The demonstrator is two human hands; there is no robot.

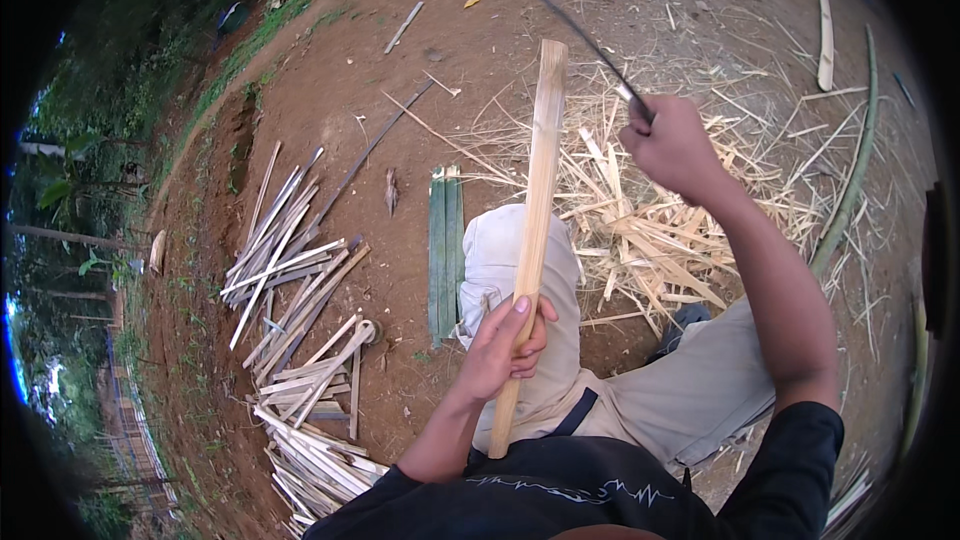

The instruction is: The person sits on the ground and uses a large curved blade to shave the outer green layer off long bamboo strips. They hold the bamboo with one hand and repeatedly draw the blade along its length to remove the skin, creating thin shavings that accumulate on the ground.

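Observation:
My left hand (pixel 508 345) is wrapped round the lower part of a long pale wooden stick (pixel 541 170), its thumb lying along the face. The stick stands slanted over my bent knee, its lower end against my shirt. In my right hand (pixel 672 145), raised to the right of the stick's upper part, is a long thin-bladed knife (pixel 590 43). Its dark blade points up and left, passing near the stick's top end; whether they touch I cannot tell. Fingers close round the handle, which is mostly hidden.
Pale shavings and split strips (pixel 660 240) lie heaped right of my knee. Bundles of thin slats (pixel 290 310) spread along the left. Green bamboo strips (pixel 446 255) lie beside my knee, and a green bamboo pole (pixel 857 175) at the far right. The ground (pixel 400 180) is bare brown soil.

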